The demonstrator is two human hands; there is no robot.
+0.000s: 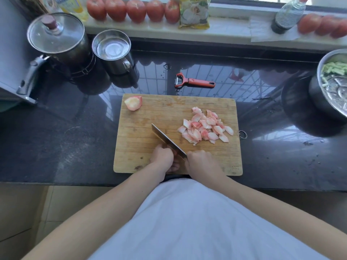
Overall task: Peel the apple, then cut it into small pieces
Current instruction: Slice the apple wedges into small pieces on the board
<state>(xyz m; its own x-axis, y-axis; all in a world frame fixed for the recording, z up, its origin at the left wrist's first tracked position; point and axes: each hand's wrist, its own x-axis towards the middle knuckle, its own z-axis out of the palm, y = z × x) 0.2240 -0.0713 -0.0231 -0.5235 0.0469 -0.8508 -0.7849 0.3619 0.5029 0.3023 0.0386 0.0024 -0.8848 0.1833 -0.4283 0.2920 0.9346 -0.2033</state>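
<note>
**Last chunk waits while the knife works**

The cutting board [169,113] lies on the table. Right hand [201,162] grips the knife [166,139]; left hand [162,156] curls, probably steadying a hidden piece. Cut apple pieces [205,126] are piled beyond the right hand, clear of the blade. One apple chunk [133,103] sits far beyond the left.
</note>
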